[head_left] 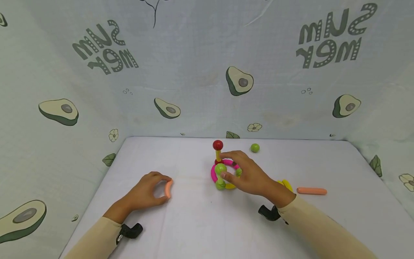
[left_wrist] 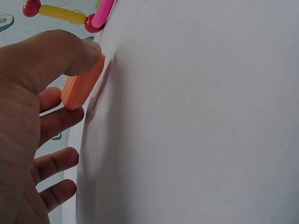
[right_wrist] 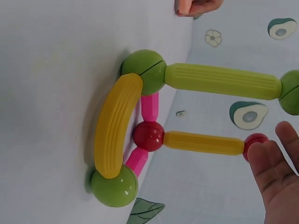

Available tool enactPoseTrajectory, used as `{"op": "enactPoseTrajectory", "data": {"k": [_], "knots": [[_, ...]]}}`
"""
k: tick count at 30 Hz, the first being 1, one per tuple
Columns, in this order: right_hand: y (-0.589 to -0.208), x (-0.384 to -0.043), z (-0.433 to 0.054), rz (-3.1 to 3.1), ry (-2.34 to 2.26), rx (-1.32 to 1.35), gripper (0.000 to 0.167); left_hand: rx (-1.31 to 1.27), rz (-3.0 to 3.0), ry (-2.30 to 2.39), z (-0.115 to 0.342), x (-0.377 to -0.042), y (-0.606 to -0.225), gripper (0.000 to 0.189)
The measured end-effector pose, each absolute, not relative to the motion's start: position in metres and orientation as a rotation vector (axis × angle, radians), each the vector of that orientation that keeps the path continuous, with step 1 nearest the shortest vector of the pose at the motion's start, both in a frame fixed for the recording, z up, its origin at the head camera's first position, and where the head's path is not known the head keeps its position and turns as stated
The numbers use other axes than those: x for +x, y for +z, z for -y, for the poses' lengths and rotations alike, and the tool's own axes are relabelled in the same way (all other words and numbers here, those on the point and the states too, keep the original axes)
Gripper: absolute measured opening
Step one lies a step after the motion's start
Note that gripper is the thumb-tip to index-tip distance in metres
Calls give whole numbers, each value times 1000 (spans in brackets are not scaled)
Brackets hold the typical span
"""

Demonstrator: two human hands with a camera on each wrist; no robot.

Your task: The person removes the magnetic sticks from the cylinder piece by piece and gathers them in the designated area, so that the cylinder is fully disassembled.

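Note:
My left hand (head_left: 145,192) pinches a curved orange toy stick (left_wrist: 83,86) between thumb and fingertips, just over the table at left of centre. In the middle stands a ball-and-stick toy: a ring of curved pink (head_left: 213,174) and yellow (right_wrist: 114,126) sticks joined by balls. Two uprights rise from it, a yellow stick (right_wrist: 204,143) topped by a red ball (head_left: 218,145) and a light-green stick (right_wrist: 222,81) topped by a green ball (head_left: 221,169). Around these tops my right hand (head_left: 250,176) is spread, its straight fingers overlapping the red ball in the right wrist view.
A loose green ball (head_left: 255,148) lies behind the toy near the table's back edge. Yellow pieces (head_left: 285,184) sit partly hidden behind the right wrist, beside a straight orange stick (head_left: 312,191). Printed cloth (head_left: 200,79) hangs behind and at the sides.

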State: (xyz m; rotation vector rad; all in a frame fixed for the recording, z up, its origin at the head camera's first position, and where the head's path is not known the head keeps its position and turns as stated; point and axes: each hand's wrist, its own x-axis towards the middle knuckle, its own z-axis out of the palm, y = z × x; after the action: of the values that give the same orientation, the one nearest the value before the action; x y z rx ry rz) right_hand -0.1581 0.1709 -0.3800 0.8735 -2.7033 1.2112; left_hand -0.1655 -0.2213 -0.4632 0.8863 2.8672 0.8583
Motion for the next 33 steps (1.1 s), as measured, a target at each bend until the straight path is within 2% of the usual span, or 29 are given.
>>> {"op": "enactPoseTrajectory", "data": {"k": [15,22,26,33], "knots": [[-384,-155,-167,2668,1190,951,56,903,-2887,832,228,-165,-463,57],[-386,-156,-166,2660,1186,964,56,957,-2908,825,227,-165,-464,64],[-387,-156,-166,2680,1187,947,54,972,-2907,869,220,-167,-461,66],[-386,-155,-165,2662,1207,962,54,984,-2881,981,188,-171,-452,59]]}}
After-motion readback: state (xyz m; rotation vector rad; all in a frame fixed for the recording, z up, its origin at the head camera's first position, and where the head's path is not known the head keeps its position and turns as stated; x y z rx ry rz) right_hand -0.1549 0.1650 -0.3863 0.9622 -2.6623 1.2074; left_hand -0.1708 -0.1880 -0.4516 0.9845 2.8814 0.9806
